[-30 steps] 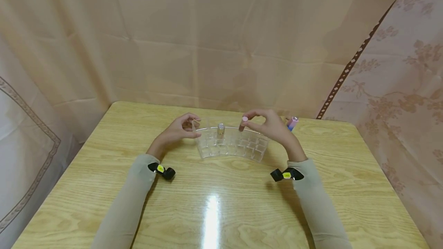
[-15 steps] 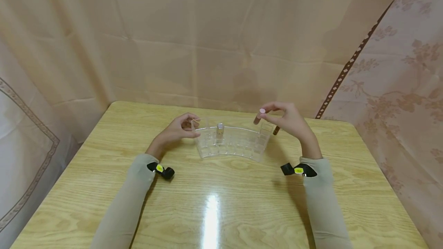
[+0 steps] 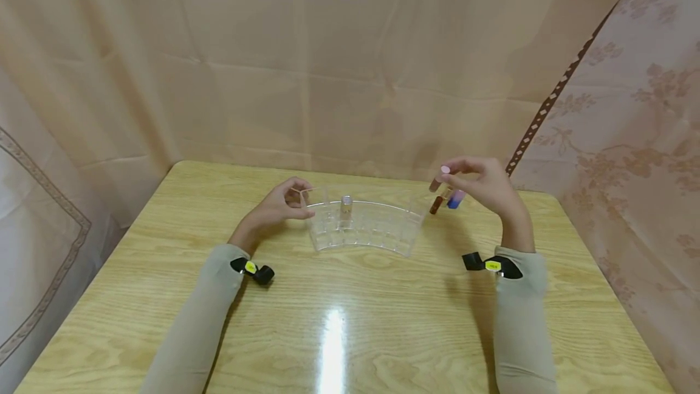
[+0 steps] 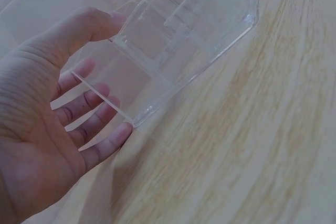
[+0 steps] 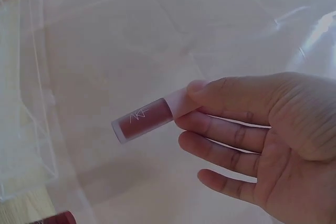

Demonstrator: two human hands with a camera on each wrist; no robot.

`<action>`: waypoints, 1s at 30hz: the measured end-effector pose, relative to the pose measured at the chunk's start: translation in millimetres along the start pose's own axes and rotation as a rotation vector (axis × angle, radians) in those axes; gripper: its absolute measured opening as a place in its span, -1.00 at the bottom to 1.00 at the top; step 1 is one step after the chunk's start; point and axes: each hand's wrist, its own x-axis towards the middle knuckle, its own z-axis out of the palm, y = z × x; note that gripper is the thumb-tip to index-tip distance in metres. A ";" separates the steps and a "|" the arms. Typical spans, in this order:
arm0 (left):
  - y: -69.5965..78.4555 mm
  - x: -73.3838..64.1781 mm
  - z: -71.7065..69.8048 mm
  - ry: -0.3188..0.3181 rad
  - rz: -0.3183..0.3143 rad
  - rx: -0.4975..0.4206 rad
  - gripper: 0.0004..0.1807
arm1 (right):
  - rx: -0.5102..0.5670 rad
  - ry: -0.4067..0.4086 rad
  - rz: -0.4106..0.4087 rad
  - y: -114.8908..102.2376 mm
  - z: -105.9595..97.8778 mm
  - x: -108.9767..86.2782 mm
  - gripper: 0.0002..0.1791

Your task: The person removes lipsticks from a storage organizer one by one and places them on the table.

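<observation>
My left hand grips the left end of a clear acrylic lipstick organizer, thumb at the front and fingers behind its end wall. In the left wrist view the organizer's bottom edge meets the table. One silver-topped lipstick stands upright in a back-row compartment. Off the organizer's right end, my right hand holds up a lip gloss tube, pinching its pale pink cap between thumb and forefinger. The tube is dark rose and tilted, with the other fingers loosely bent below.
On the table right of the organizer are a dark red tube and a pink-and-blue tube, partly under my right hand. The wooden table backs onto a beige curtain.
My right hand has carried the lip gloss tube from above the organizer's back row out to the right, past its end. My left hand stays at the organizer's left end.
</observation>
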 end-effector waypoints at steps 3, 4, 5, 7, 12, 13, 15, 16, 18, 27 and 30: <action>-0.1 0.1 -1.1 0.008 0.003 -0.006 -0.36 | -0.028 0.034 0.010 1.9 -4.0 0.5 -0.77; -0.4 0.2 -1.1 0.011 0.003 -0.015 -0.36 | -0.040 0.044 0.014 2.6 -5.4 0.5 -0.77; -0.5 0.4 -1.0 0.011 0.003 -0.023 -0.36 | -0.050 0.052 0.019 3.3 -7.1 0.4 -0.77; -0.7 0.4 -0.2 0.009 0.003 -0.038 -0.36 | -0.061 0.066 0.037 5.5 -10.7 -0.8 -0.76; -2.5 -0.1 1.8 0.003 -0.003 -0.057 -0.36 | -0.048 0.112 0.057 13.6 -19.1 -5.2 -0.72; -2.5 -0.4 2.0 0.004 -0.002 -0.057 -0.36 | -0.047 0.121 0.056 15.4 -20.5 -6.0 -0.72; -2.7 -1.0 2.0 0.006 -0.001 -0.065 -0.37 | -0.049 0.136 0.046 19.7 -22.7 -7.5 -0.72; -2.5 -1.4 1.9 0.006 -0.002 -0.068 -0.37 | -0.052 0.141 0.043 22.3 -23.8 -8.0 -0.72; -1.9 -2.2 1.7 0.005 -0.002 -0.074 -0.37 | -0.051 0.151 0.047 26.5 -25.2 -9.1 -0.71; -0.8 -3.7 -0.9 -0.001 0.004 -0.042 -0.36 | -0.039 0.193 0.087 37.4 -29.1 -11.7 -0.67; -0.6 -3.1 -1.0 0.001 0.005 -0.036 -0.36 | -0.063 0.194 0.094 37.6 -30.1 -12.5 -0.66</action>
